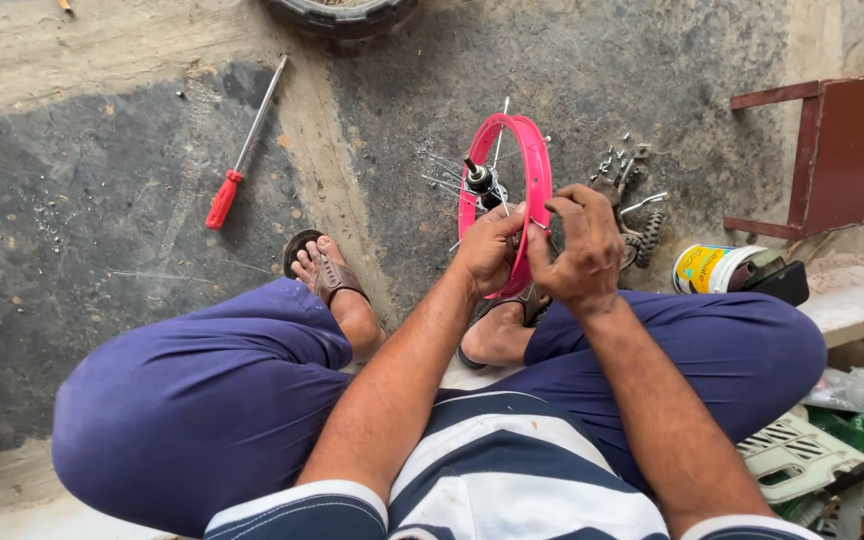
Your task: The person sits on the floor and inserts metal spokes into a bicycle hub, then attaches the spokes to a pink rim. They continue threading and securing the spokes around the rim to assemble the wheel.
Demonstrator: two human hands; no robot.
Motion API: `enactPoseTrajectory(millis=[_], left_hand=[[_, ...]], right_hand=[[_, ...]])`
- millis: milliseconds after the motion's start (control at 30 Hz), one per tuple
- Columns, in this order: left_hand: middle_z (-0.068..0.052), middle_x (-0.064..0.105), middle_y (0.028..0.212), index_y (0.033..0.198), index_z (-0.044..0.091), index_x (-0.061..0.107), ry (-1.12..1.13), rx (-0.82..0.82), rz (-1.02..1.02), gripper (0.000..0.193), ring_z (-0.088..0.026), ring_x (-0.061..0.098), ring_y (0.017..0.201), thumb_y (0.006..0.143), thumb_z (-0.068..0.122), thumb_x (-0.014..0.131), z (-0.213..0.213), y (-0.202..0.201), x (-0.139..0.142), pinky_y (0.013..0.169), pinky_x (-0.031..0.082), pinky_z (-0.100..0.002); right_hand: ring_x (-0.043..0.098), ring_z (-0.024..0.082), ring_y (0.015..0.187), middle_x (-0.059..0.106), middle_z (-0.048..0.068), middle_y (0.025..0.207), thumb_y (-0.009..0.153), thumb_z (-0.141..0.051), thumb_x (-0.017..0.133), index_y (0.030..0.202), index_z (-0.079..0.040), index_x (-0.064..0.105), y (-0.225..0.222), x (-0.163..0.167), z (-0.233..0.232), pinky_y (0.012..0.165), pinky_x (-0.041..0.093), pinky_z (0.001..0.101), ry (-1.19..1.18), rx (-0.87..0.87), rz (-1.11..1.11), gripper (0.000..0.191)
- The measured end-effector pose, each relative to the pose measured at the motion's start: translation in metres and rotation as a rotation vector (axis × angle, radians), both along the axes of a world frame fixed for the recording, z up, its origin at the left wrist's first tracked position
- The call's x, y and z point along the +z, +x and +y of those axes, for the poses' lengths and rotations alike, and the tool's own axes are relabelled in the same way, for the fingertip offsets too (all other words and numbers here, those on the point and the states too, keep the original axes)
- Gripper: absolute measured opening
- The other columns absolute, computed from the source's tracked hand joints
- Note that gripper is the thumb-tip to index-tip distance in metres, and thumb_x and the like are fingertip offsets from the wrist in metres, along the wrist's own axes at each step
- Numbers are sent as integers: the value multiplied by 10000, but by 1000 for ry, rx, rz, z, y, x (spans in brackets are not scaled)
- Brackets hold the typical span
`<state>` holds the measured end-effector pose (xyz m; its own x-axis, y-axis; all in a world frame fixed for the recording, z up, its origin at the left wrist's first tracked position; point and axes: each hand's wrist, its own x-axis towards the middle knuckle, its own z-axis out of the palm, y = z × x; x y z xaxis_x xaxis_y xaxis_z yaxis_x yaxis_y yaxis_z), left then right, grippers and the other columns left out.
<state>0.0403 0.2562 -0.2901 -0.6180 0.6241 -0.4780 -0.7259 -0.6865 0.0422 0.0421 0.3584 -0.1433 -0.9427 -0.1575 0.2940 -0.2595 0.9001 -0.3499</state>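
Both hands grip the pink wheel rim (532,180), upright between the sandalled feet: left hand (487,250) clasps its near edge, right hand (582,245) pinches a spoke. Red-handled screwdriver (242,150) lies at ten o'clock; a yellow-and-white labelled can (712,268) at three.

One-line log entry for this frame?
left hand: grips pink wheel rim | right hand: pinching at rim edge | rim: upright, hub and spokes visible | red-handled screwdriver: on floor, apart

I count one pink wheel rim (534,170) between my two hands, left hand (487,250) and right hand (580,245); one red-handled screwdriver (242,150), one tyre (342,15), one yellow-labelled tin (714,268), two sandals, one rust-red metal stool (832,150).
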Motion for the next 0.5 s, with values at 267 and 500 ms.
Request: enactPoseTrajectory(millis=[267, 500], left_hand=[[-98, 741, 1016, 1183, 36, 631, 1, -1, -24, 246, -201, 744, 903, 1061, 237, 557, -9, -8, 21, 790, 626, -354], [-70, 703, 860, 1063, 95, 608, -109, -77, -25, 207, -169, 697, 681, 1022, 297, 588, -13, -12, 29, 541, 601, -372]], right_hand=[[605, 340, 1139, 587, 195, 1309, 847, -68, 713, 987, -16, 706, -5, -8, -6, 974, 526, 446, -33, -33, -111, 150], [641, 259, 1123, 622, 161, 1316, 1063, -178, 576, 1284, -52, 643, -9, -14, 5, 974, 542, 368, -740, -389, -270, 264]])
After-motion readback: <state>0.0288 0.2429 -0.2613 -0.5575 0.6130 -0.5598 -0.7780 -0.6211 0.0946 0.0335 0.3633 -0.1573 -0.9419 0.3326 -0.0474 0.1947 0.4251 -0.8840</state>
